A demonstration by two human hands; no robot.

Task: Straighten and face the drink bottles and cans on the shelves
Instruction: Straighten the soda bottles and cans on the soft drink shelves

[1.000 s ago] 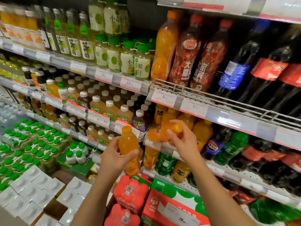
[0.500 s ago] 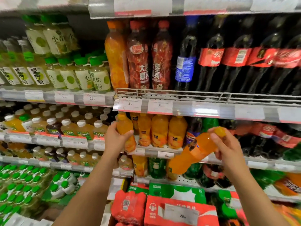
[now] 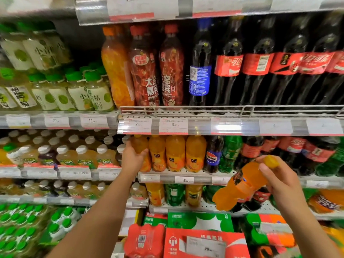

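Hands: left hand (image 3: 133,157) now wrapped round an orange juice bottle (image 3: 140,146) set into its shelf row, right hand (image 3: 277,180) gripping a tilted orange soda bottle (image 3: 240,187) withdrawn rightward off-shelf, its placement judged outstanding.

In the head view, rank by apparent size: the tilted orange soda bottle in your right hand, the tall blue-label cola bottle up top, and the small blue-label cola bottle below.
1. Tall blue-label cola bottle
2. Tilted orange soda bottle, though nearer the camera
3. Small blue-label cola bottle
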